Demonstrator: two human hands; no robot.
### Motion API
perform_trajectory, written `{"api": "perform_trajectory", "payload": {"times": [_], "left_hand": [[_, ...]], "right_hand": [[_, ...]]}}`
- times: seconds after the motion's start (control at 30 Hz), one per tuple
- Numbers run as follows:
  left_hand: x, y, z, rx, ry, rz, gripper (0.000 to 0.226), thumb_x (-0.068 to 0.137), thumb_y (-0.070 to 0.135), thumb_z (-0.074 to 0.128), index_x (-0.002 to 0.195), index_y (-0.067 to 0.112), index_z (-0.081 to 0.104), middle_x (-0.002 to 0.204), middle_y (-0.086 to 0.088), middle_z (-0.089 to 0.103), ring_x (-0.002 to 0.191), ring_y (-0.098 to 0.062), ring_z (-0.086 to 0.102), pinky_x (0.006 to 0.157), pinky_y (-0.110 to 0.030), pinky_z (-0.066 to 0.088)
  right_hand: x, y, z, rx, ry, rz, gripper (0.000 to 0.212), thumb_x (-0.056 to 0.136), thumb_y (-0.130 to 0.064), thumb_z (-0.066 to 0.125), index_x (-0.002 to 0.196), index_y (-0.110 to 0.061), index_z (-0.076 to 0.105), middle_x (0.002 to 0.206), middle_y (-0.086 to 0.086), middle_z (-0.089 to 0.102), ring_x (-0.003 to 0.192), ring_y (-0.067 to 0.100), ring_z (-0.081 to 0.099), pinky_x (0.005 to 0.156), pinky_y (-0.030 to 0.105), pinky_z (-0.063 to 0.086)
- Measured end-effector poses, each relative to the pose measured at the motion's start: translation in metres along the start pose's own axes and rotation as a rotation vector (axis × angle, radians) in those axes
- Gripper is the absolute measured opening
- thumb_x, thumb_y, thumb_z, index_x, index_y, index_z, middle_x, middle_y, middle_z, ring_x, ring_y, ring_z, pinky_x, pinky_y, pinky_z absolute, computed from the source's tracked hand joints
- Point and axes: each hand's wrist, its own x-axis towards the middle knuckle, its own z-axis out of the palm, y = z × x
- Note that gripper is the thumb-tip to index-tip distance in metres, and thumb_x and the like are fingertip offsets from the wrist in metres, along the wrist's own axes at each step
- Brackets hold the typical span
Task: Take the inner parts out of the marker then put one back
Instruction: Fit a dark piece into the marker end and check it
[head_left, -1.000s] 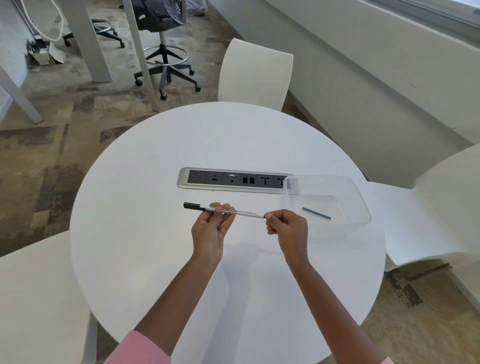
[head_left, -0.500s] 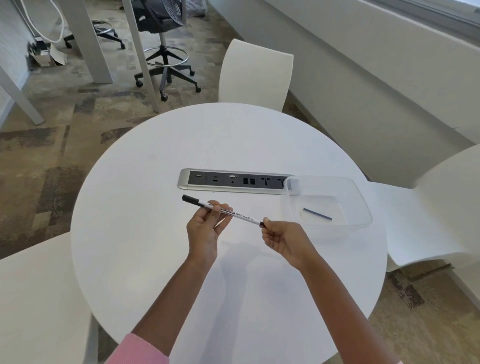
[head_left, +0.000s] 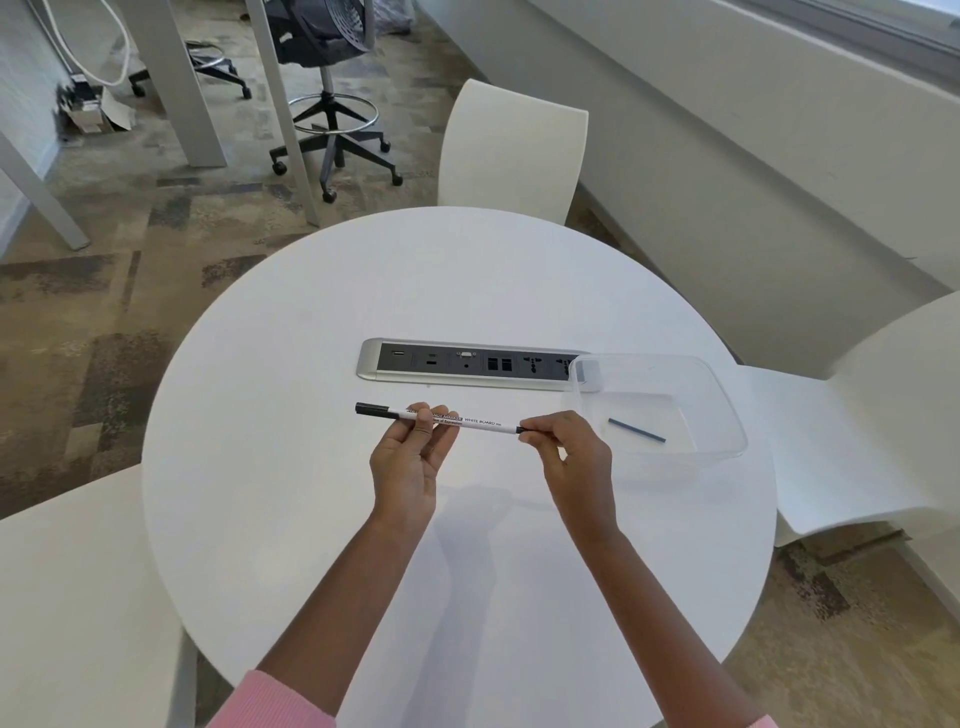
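Observation:
A slim white whiteboard marker with a black cap at its left end is held level above the round white table. My left hand pinches its barrel near the middle. My right hand grips the small black end piece at the marker's right end with its fingertips. A thin dark blue inner stick lies loose on the floor of a clear plastic tray to the right of my right hand.
A silver and black socket panel is set into the table just behind the marker, its right end under the tray. White chairs stand at the far side, right and near left. A black office chair stands beyond.
The marker tilted with its right end dipping toward me half a second ago, and has swung back to nearly level. Both hands kept their grip and shifted only slightly.

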Motion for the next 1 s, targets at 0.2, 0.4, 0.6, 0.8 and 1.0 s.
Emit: {"api": "perform_trajectory", "payload": {"times": [0.2, 0.4, 0.6, 0.8, 1.0], "left_hand": [[-0.002, -0.003, 0.002, 0.041, 0.013, 0.020, 0.019, 0.092, 0.001, 0.047, 0.077, 0.008, 0.056, 0.057, 0.005, 0.069, 0.060, -0.008, 0.069, 0.061, -0.019, 0.057], [0.000, 0.000, 0.004, 0.182, -0.025, 0.083, 0.018, 0.091, 0.002, 0.049, 0.078, 0.011, 0.057, 0.058, 0.004, 0.070, 0.060, -0.007, 0.068, 0.061, -0.018, 0.057], [0.002, -0.001, 0.006, 0.296, -0.062, 0.110, 0.018, 0.091, 0.003, 0.050, 0.078, 0.012, 0.059, 0.059, 0.006, 0.071, 0.061, -0.006, 0.069, 0.059, -0.017, 0.056], [0.005, 0.003, 0.001, 0.231, -0.066, 0.087, 0.017, 0.091, 0.003, 0.049, 0.080, 0.010, 0.058, 0.060, 0.005, 0.071, 0.062, -0.008, 0.070, 0.060, -0.018, 0.056], [0.009, 0.007, 0.000, 0.090, 0.001, 0.044, 0.017, 0.091, -0.001, 0.049, 0.078, 0.005, 0.057, 0.058, 0.004, 0.070, 0.060, -0.009, 0.069, 0.060, -0.019, 0.057]], "right_hand": [[0.005, 0.000, 0.002, 0.148, -0.060, 0.298, 0.014, 0.076, 0.007, 0.061, 0.072, -0.005, 0.066, 0.068, -0.003, 0.063, 0.060, -0.004, 0.054, 0.058, 0.005, 0.041], [0.009, -0.002, -0.002, 0.330, -0.211, 0.593, 0.029, 0.077, 0.009, 0.058, 0.056, -0.011, 0.059, 0.056, -0.003, 0.059, 0.046, 0.008, 0.049, 0.049, 0.014, 0.044], [0.018, -0.011, -0.005, 0.529, -0.371, 0.995, 0.030, 0.085, 0.008, 0.048, 0.058, -0.004, 0.056, 0.057, 0.008, 0.049, 0.049, 0.014, 0.044, 0.042, 0.015, 0.043], [0.020, -0.008, -0.014, 0.810, -0.379, 1.076, 0.024, 0.086, 0.003, 0.050, 0.066, 0.000, 0.063, 0.050, 0.002, 0.060, 0.042, 0.008, 0.055, 0.045, 0.013, 0.050], [0.009, -0.010, -0.001, 0.467, -0.217, 0.587, 0.010, 0.081, 0.003, 0.061, 0.088, -0.001, 0.067, 0.069, 0.000, 0.063, 0.055, 0.000, 0.059, 0.059, 0.010, 0.052]]}}
